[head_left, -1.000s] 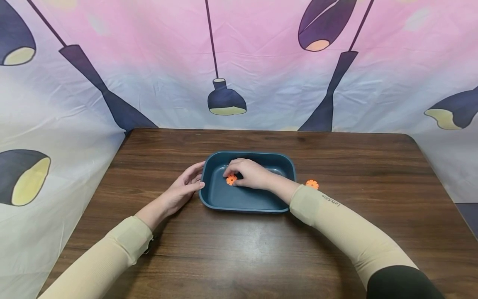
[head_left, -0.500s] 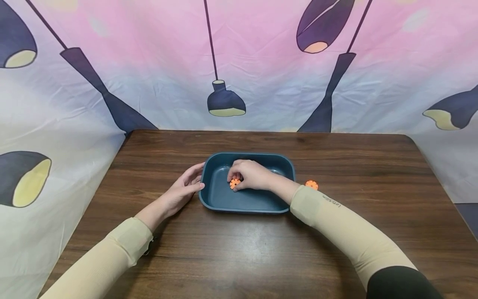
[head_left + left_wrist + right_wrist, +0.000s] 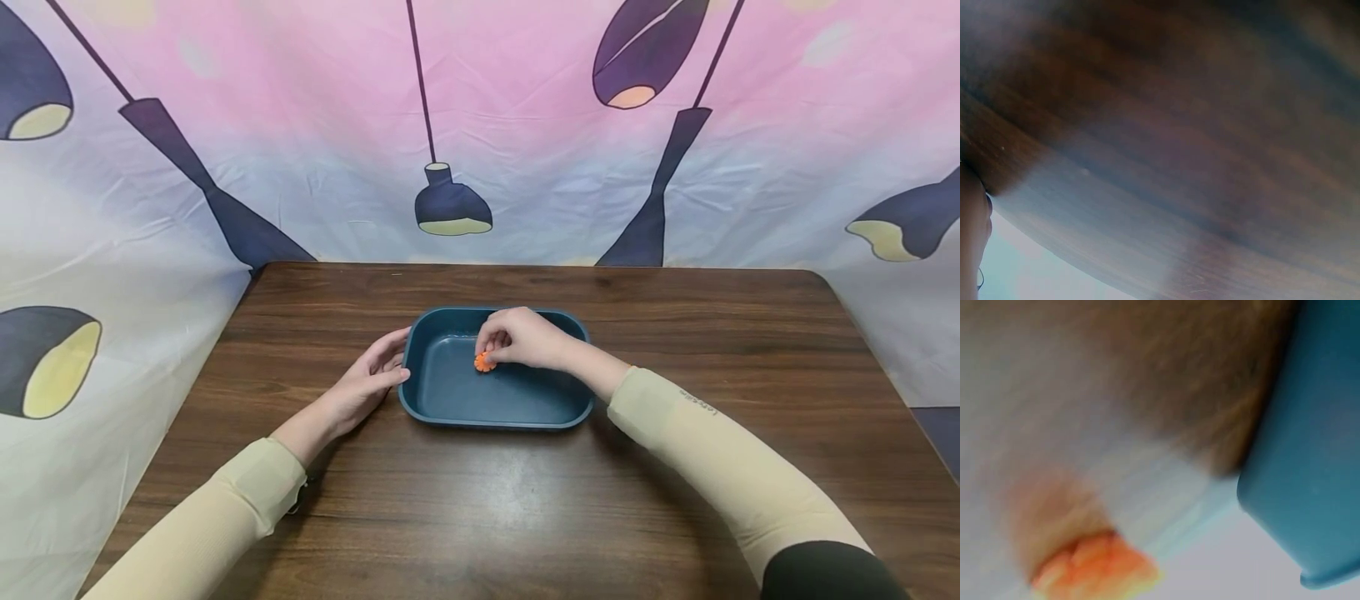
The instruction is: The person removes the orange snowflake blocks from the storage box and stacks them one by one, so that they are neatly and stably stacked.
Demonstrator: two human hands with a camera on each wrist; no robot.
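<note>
A dark blue rectangular tray [image 3: 480, 408] rests on the wooden table. Inside it, my right hand [image 3: 525, 337] pinches an orange notched plastic disc [image 3: 483, 363] between thumb and fingers, near the tray's middle. My left hand [image 3: 367, 383] lies against the tray's left end, thumb tip at the rim and fingers along the outer wall. A second orange disc [image 3: 1097, 569] lies on the table outside the tray in the right wrist view; in the head view the right forearm hides it. The left wrist view catches mostly blurred tabletop, with part of a hand or arm at its left edge.
The brown wood-grain table [image 3: 480, 517] extends around the tray on all sides. Behind it hangs a pink and pale blue cloth [image 3: 540, 125] printed with dark lamps. The tray's blue outer wall [image 3: 1316, 437] fills the right of the right wrist view.
My right hand has closed on the orange disc and shifted it slightly right within the tray. The right forearm moved right, covering the second disc in the head view. My left hand stays put.
</note>
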